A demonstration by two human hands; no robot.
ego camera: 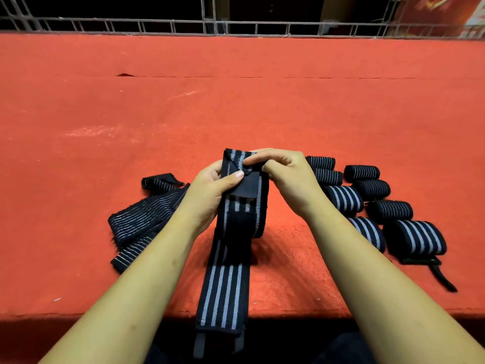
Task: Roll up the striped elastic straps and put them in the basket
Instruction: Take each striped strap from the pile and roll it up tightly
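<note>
A black elastic strap with grey stripes is held up above the red table, its long tail hanging past the table's front edge. My left hand grips its upper part from the left, thumb on the black patch. My right hand pinches the strap's top end from the right. Several rolled striped straps lie in rows to the right. A pile of unrolled thin-striped straps lies to the left, partly hidden by my left forearm. No basket is in view.
The red felt-covered table stretches far back to a metal railing. One rolled strap at the right has a loose black tab trailing toward the front edge.
</note>
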